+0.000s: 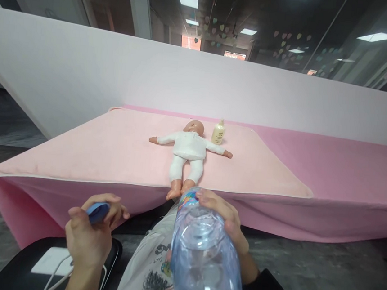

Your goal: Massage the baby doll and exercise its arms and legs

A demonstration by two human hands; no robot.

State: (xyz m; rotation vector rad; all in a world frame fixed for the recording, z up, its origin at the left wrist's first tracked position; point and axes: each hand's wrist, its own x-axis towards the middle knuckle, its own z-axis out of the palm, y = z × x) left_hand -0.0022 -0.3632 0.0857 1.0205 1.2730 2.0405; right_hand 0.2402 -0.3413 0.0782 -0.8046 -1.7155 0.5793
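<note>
My left hand (93, 231) is closed around a small blue, rounded object, which looks like a cap (97, 212). It is held low on the left, in front of the bed's edge. In my right hand (228, 215) is a large, clear bluish plastic bottle (206, 254), tilted over my lap. A colourful patch shows at its far end, near my fingertips. The bottle covers part of my right hand. Past the bottle, a baby doll (190, 145) in white clothes lies on its back, arms spread, feet at the near edge.
A cream pump bottle (218, 132) stands beside the doll's head. Under them lies a light pink blanket (111, 151) over a darker pink cover (296, 167). A white wall with glass runs behind. At lower left, a white device (51, 261) with a cable rests on a black seat (16, 265).
</note>
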